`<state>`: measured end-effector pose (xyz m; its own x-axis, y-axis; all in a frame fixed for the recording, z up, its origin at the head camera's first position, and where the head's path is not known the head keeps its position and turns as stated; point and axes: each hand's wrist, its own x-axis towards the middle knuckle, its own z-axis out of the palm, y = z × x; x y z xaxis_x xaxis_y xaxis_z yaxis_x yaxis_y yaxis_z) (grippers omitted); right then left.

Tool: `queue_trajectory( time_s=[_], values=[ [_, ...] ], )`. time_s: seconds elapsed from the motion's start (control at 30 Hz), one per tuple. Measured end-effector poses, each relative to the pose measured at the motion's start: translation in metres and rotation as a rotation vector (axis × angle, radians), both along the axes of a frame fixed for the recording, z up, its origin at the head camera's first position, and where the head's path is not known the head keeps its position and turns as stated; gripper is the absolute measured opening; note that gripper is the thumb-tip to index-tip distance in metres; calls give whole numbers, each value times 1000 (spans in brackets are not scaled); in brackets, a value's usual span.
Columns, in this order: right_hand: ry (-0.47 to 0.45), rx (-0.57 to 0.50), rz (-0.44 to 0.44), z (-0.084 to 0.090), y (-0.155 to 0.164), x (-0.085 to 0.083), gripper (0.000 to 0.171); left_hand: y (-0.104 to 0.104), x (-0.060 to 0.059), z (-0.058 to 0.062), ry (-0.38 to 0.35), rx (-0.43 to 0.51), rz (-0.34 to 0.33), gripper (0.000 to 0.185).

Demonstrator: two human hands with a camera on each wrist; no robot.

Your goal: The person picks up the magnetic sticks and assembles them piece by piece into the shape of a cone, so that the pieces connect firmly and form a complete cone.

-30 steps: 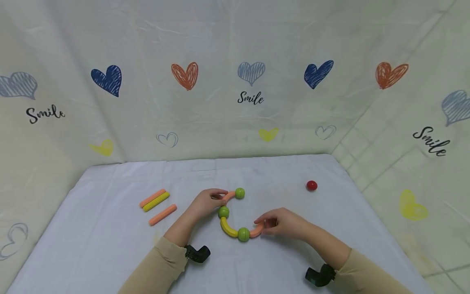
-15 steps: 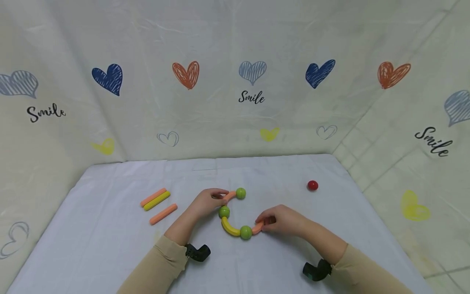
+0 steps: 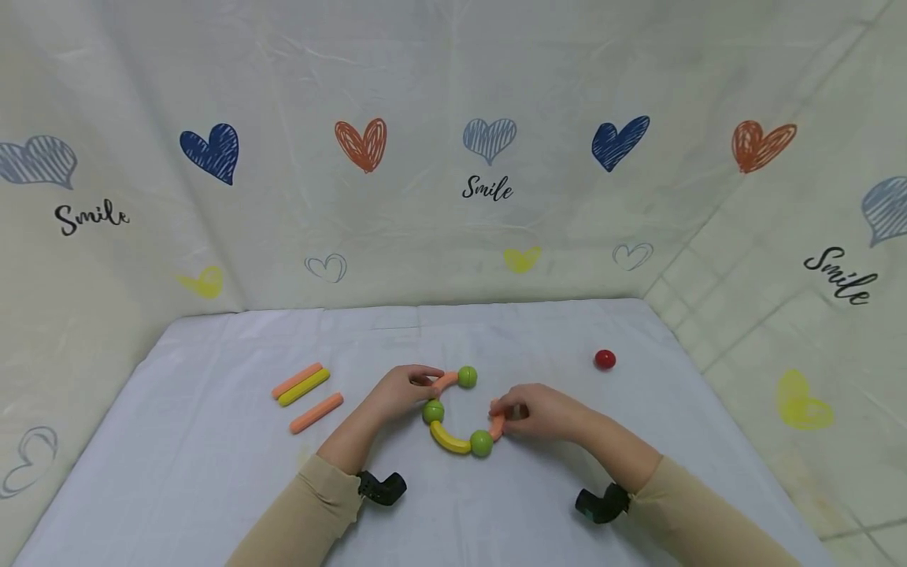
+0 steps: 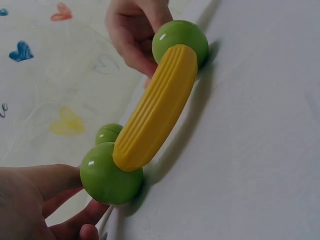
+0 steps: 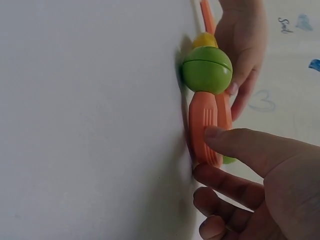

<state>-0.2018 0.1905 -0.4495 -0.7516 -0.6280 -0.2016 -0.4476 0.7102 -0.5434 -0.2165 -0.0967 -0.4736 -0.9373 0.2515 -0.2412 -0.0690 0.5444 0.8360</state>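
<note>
A chain of toy pieces lies on the white table: a green ball, an orange curved piece, a second green ball, a yellow curved piece, a third green ball and an orange end piece. My left hand pinches the upper orange piece. My right hand pinches the orange end piece between thumb and fingers, just past its green ball. The left wrist view shows the yellow piece between two green balls.
Three straight sticks lie left of the chain: an orange stick, a yellow stick touching it, and another orange stick. A red ball sits at the right back. Heart-printed cloth walls enclose the table on three sides.
My right hand has swung the orange end piece and the lower green ball up and inward, curling the chain tighter. The left hand has stayed on the upper orange piece.
</note>
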Motion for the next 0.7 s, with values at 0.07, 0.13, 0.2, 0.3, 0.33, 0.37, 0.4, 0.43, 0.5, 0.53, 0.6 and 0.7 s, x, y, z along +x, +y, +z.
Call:
queue_trajectory(
  time_s=[0.07, 0.13, 0.2, 0.3, 0.33, 0.37, 0.4, 0.43, 0.5, 0.53, 0.6, 0.7],
  values=[
    [3, 9, -4, 0, -1, -3, 26, 0, 0, 0, -2, -1, -2, 31],
    [4, 18, -6, -1, -2, -6, 25, 0, 0, 0, -3, -5, -5, 31],
    [1, 19, -8, -1, -3, -8, 25, 1, 0, 0, -9, -10, -10, 31],
    [-7, 22, -12, -2, -4, -11, 26, 1, -1, 0, -19, -17, -16, 30],
    [-11, 22, -12, -2, -4, -12, 26, 1, -1, 0, -24, -18, -18, 30],
    [-13, 19, -9, -2, -4, -14, 26, 1, -1, 0, -26, -20, -21, 30],
    [-15, 15, -5, -2, -4, -15, 26, 0, -1, 0, -28, -22, -23, 30],
    [-18, 12, 3, -1, -5, -16, 27, 0, -2, 0, -28, -23, -26, 30],
    [-15, 5, 19, -1, -5, -18, 26, 0, -2, 0, -27, -25, -34, 30],
    [-14, 0, 27, -1, -5, -19, 26, 0, -2, 0, -26, -25, -37, 30],
    [-13, -6, 42, 0, -6, -20, 26, 1, -2, -1, -22, -28, -43, 30],
    [-17, -8, 50, 0, -6, -22, 27, 1, -2, -1, -21, -28, -47, 30]
  ],
)
